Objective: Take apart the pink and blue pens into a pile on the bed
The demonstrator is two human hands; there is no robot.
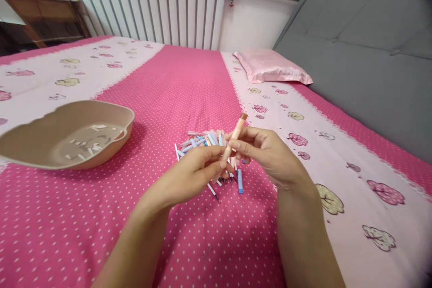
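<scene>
Both hands meet over a pink dotted bedspread. My left hand pinches the lower end of a peach-coloured pen, which tilts up to the right with its brown tip on top. My right hand grips the same pen near its middle with closed fingers. Just behind and under the hands lies a pile of several pastel pens, blue, pink and white, partly hidden by my fingers.
A shallow beige basin with several small white bits inside sits on the bed at the left. A pink satin pillow lies at the back right against a grey padded headboard. A white radiator lines the far wall.
</scene>
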